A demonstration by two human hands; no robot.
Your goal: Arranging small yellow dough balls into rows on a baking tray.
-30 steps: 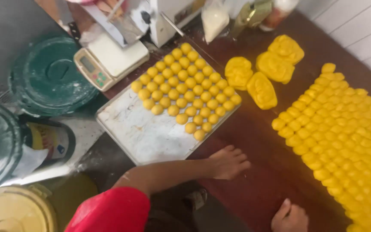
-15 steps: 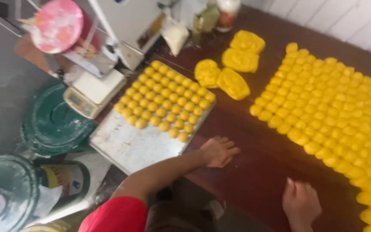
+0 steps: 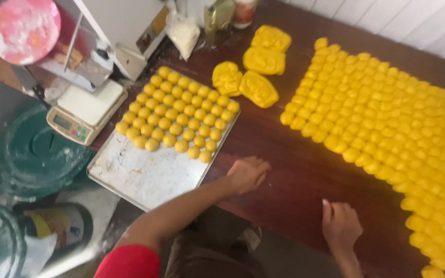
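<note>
I see the left hand [image 3: 247,174] resting knuckles-down on the dark wooden table [image 3: 284,190], fingers curled shut, just beside the right edge of the metal tray [image 3: 145,177]; whether it encloses anything I cannot tell. The right hand [image 3: 340,224] lies flat near the table's front edge, fingers loosely spread, gripping nothing. The tray carries rows of yellow dough balls [image 3: 178,118] across its far half; its near half is bare metal. A large field of yellow dough pieces [image 3: 387,118] covers the table's right side, nearly reaching the right hand. Four yellow dough lumps [image 3: 256,77] sit between tray and field. A white kitchen scale [image 3: 86,110] stands left of the tray, a tied clear bag of white powder [image 3: 184,33] behind it. Open wood remains between both hands and ahead of them. Green bin lids [image 3: 32,152] lie below, left.
</note>
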